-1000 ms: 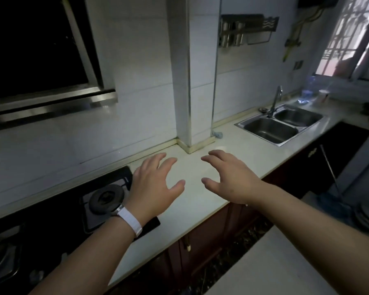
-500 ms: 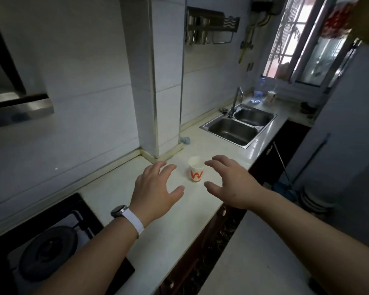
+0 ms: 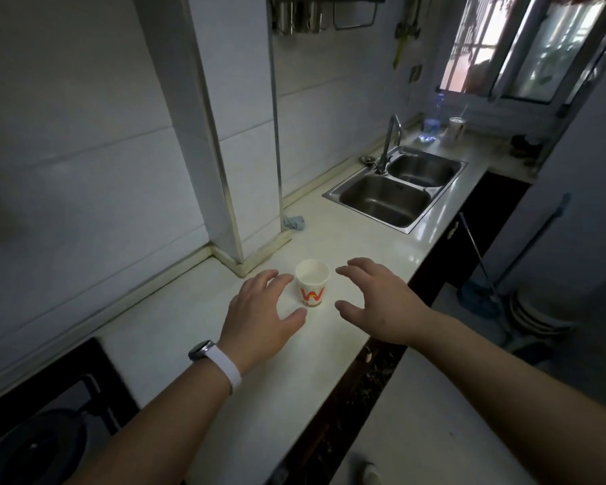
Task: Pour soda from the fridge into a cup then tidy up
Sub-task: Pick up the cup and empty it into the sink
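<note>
The cup (image 3: pixel 312 282) now sits square in my view, where a second ago I saw only bare surface and half a second ago it had just come into view ahead of the fingers. It stands upright on the pale surface (image 3: pixel 196 320), a little out from the tiled pillar's foot and set back from the front edge, with a red W on its side. It looks empty, though the light is poor and I cannot be sure.

My left hand (image 3: pixel 263 315) and right hand (image 3: pixel 375 302) flank it as before, in the same spread pose: fingers loosely fanned, palms down, holding nothing. Neither touches the cup; the left thumb is just beside its base and the right fingertips are near its rim.

What has changed is mostly my head: the view has swung right, away from the hob (image 3: pixel 32 435) at the left corner and toward the sink (image 3: pixel 396 194) further along the surface.

I judge that the cup is found and placed, and the soda is still to fetch. No bottle or can is at hand, and I cannot pick out the fridge for certain, so that comes next.
</note>
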Motion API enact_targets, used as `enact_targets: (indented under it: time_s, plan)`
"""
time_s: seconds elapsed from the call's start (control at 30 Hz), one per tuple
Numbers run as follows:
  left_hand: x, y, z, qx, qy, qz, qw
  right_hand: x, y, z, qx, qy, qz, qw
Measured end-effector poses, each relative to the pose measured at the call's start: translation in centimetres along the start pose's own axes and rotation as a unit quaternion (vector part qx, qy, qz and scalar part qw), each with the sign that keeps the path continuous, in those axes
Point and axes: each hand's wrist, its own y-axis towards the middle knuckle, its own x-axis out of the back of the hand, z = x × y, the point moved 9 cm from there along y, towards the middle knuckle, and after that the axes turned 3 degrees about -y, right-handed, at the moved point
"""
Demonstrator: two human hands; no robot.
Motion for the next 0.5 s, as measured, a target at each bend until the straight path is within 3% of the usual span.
enact_targets:
  time_s: [0.17, 0.37, 0.5]
  plan:
    - [-3.5, 4.2, -0.4, 0.058, -0.085, 0.019, 0.995, -1.7, 4.2, -4.5, 0.030, 0.039, 0.028, 0.998]
    - [-5.7, 7.9, -0.6, 0.113, -0.135, -0.013, 0.984, -2.8, 8.7, -8.1, 0.066, 0.091, 0.056, 0.992]
    - [-7.4, 8.3, 1.2, 0.186, -0.218, -0.034, 0.957, -4.1, 10.3, -9.1, 0.070, 0.133, 0.079, 0.985]
